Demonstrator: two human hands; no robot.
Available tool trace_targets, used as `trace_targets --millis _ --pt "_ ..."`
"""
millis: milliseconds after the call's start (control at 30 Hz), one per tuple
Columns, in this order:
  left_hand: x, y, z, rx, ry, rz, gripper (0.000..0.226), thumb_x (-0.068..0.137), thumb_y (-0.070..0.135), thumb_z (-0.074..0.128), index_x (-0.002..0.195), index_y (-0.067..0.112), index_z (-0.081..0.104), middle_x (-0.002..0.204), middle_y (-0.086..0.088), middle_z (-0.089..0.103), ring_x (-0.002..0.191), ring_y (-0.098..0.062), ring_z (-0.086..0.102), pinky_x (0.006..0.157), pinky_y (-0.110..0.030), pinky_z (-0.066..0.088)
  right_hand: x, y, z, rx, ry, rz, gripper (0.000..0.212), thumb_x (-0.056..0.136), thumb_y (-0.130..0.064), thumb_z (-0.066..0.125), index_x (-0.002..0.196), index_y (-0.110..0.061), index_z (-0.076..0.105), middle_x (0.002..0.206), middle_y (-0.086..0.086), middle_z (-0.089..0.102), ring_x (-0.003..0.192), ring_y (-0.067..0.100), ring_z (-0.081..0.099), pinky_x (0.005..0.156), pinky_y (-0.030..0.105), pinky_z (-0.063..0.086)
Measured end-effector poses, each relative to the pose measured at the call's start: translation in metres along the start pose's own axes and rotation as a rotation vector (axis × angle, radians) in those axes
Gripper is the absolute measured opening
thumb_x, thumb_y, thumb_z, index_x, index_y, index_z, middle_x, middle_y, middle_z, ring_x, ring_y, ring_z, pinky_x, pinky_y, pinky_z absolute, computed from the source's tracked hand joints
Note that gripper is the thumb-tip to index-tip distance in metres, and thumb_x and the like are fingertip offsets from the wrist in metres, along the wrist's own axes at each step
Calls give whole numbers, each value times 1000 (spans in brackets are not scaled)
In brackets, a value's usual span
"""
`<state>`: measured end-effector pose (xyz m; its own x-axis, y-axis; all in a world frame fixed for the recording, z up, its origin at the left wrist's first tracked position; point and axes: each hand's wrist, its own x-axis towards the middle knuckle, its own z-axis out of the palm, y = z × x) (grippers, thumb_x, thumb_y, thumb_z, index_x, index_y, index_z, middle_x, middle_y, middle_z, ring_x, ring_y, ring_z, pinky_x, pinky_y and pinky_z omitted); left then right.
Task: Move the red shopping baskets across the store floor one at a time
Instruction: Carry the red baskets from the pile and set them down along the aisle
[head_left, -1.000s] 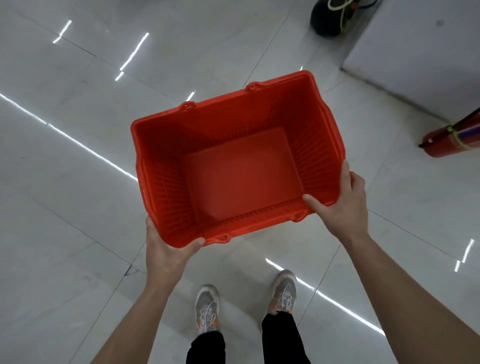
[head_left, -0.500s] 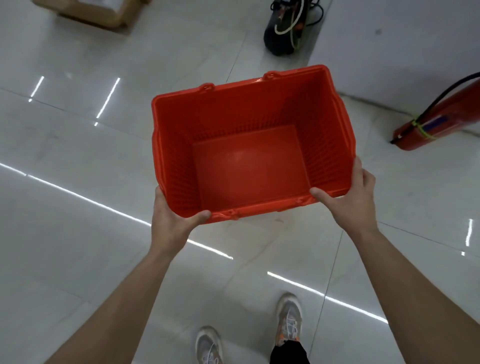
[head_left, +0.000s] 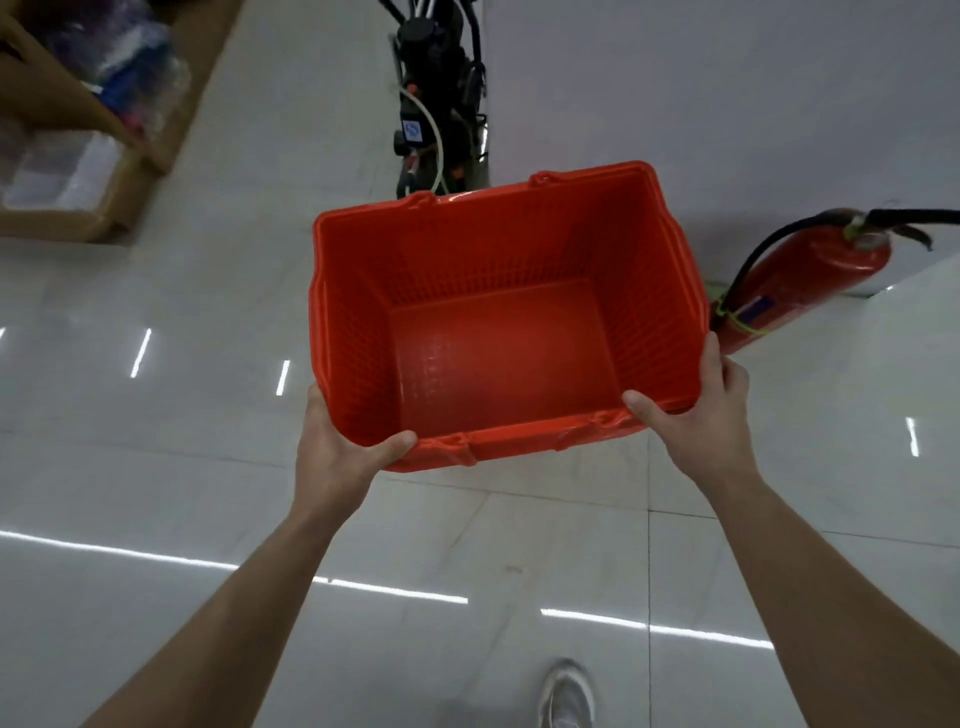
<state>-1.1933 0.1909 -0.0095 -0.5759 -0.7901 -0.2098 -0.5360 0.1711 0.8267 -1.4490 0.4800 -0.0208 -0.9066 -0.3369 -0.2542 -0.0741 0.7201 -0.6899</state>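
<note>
Red basket (head_left: 498, 364) held at 12 o'clock, long axis 9-to-3; left hand (head_left: 337, 447) and right hand (head_left: 701, 421) clamp near corners, equally near.

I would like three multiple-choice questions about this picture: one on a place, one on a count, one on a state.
1. Where is the fire extinguisher?
A. right of the basket
B. inside the basket
C. left of the basket

2. How many hands hold the basket?
A. none
B. one
C. two

3. The basket is
A. full
B. empty
C. upside down

Answers:
1 A, it lies on the floor past the basket's right wall.
2 C, the left hand and the right hand each grip a near corner of the rim.
3 B, its bare bottom shows.
</note>
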Motion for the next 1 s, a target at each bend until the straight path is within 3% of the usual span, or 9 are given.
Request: trace_targets --millis 100,233,367,567,767,900,1000 --pt "49 25 18 38 -28 6 119 46 77 83 144 46 24 127 19 49 113 -12 53 85 -30 50 34 -6 -9 12 32 33 122 66 -75 68 159 -35 0 157 2 14 142 32 33 112 51 38" --pt "105 54 31 74 -100 42 126 46 76 82 149 40 19 141 8 47 120 -15 50 93 -37 50 70 -18 -16 8 42 92 124 67 -74 69 159 -34 -3 159 3 10 143 33 32 112 52 38" --pt "165 61 25 117 -164 56 122 50 67 86 149 39 20 138 11 47 122 -20 51 96 -43 50 90 -36 -2 -9 62 115 124 68 -76 67 158 -35 -8 159 4 7 143 34 32 111 52 39" --pt "208 65 9 136 -253 110 122 49 60 88 148 41 19 128 18 44 113 -12 48 90 -38 50 83 -57 21 -7 109 168 124 66 -81 62 156 -38 -12 157 3 7 142 37 32 111 54 40" --pt "201 69 18 111 -229 115 121 48 62 88 147 42 22 128 19 46 113 -11 50 88 -31 48 100 -53 5 -9 89 166 126 62 -82 66 156 -43 -7 155 2 14 139 36 37 108 54 43" --pt "175 75 45 36 -213 94 116 48 59 92 140 56 22 123 31 46 112 -2 52 88 -30 48 120 -38 -26 9 45 157 128 59 -74 76 155 -48 -4 153 2 18 136 37 40 107 56 43" --pt "166 86 65 39 -198 98 114 46 63 91 132 67 17 120 41 41 107 10 49 84 -21 44 128 -22 -42 -14 38 159 124 60 -74 73 158 -42 5 148 1 19 137 36 38 109 51 42"
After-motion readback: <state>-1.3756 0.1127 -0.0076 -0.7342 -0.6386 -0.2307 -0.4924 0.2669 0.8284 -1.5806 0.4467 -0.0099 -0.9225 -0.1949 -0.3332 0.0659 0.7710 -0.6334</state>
